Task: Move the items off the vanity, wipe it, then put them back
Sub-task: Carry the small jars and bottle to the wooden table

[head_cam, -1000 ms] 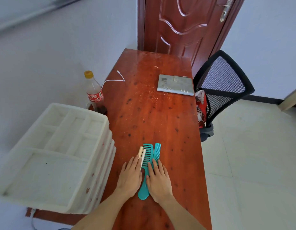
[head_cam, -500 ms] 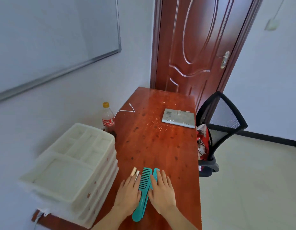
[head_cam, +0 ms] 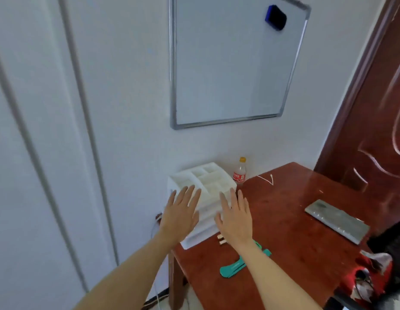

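A white plastic organiser (head_cam: 211,183) with open compartments on top stands at the left end of the red-brown vanity (head_cam: 291,222). My left hand (head_cam: 180,212) hovers over its left side, fingers spread, holding nothing. My right hand (head_cam: 235,217) hovers at its right front, also spread and empty. The teal combs (head_cam: 233,267) lie flat on the wood, partly hidden under my right forearm. A small beige comb (head_cam: 221,239) lies by the organiser's base.
A cola bottle (head_cam: 239,173) stands behind the organiser by the wall, beside a white cable (head_cam: 267,179). A grey metal plate (head_cam: 336,220) lies at the right. A red cloth (head_cam: 369,278) sits on a black chair. Whiteboard (head_cam: 235,63) hangs above; the door (head_cam: 378,113) is at right.
Both hands lifted off the teal combs and moved up and left toward the white organiser. The view swung up and left toward the wall and whiteboard. The combs stay on the table.
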